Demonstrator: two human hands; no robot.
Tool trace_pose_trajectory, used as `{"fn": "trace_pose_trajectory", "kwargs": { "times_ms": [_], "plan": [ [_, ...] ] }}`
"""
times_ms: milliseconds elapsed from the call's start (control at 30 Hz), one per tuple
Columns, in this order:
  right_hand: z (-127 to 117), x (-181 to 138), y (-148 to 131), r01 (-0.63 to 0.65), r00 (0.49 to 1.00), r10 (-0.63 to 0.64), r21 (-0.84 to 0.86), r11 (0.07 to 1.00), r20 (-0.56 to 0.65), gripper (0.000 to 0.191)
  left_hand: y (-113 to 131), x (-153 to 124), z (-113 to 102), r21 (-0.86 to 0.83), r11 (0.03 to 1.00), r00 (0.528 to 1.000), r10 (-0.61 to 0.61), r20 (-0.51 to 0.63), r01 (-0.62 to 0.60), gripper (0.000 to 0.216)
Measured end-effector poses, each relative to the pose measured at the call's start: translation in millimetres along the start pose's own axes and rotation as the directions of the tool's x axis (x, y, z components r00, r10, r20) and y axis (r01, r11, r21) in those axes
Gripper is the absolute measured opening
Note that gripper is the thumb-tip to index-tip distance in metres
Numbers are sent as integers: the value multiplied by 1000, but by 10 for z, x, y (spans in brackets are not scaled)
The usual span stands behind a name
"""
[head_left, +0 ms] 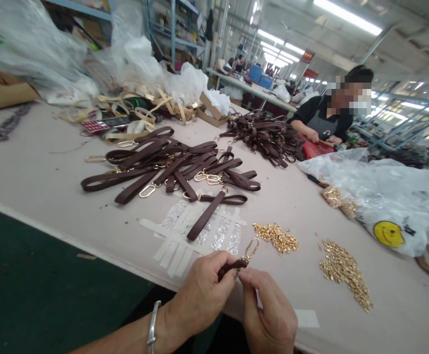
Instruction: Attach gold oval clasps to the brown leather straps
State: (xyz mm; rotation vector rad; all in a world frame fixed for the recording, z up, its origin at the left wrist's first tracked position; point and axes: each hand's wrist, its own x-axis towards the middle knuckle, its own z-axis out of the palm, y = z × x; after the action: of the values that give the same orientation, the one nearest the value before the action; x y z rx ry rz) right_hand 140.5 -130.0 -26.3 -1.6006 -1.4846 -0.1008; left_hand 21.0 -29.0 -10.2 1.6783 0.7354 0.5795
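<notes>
My left hand (203,290) grips the folded end of a dark brown leather strap (231,267) that carries a gold oval clasp (251,247). My right hand (268,312) pinches the same strap end just below the clasp, fingertips against the left thumb. Both hands hover over the near edge of the pale table (44,187). A single brown strap (209,214) lies just beyond them on taped strips. Further back sits a loose pile of brown straps (170,164) with gold clasps.
Two heaps of small gold fittings (276,237) (345,273) lie to the right. A plastic bag with a smiley face (387,233) sits at the far right. A second strap pile (266,135) lies near a seated person (328,118). Bags and tan straps crowd the back left.
</notes>
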Motion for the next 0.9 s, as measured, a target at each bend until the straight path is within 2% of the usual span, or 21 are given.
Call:
{"fn": "trace_pose_trajectory", "kwargs": {
  "times_ms": [133,233,367,500,633,700,833,900],
  "plan": [
    [12,0,-23,0,1000,0,-86,996,4,27,-36,-23,-3,51,997,998,66,10,-66,22],
    [8,10,-76,-46,999,45,-128,991,-12,21,-40,-42,-8,99,988,993,118,16,-119,22],
    [-31,14,-159,-228,973,222,-134,964,-57,10,-31,-64,-6,135,976,985,169,30,-172,23],
    [-97,21,-102,-440,898,439,-16,898,-28,10,-10,-61,-38,88,980,982,172,83,-179,26],
    [-110,-17,34,-542,837,541,249,803,78,29,12,-49,-85,-56,992,979,123,161,-115,22],
    [-83,-63,51,-585,795,601,361,726,78,37,18,-63,-85,-107,993,979,65,194,-45,18],
    [-43,-165,8,-602,739,672,493,628,46,45,42,-113,-49,-199,970,974,-97,207,139,15],
    [-52,-201,-2,-609,724,686,534,586,73,46,64,-127,-32,-213,961,965,-128,228,178,15]
  ]
}}
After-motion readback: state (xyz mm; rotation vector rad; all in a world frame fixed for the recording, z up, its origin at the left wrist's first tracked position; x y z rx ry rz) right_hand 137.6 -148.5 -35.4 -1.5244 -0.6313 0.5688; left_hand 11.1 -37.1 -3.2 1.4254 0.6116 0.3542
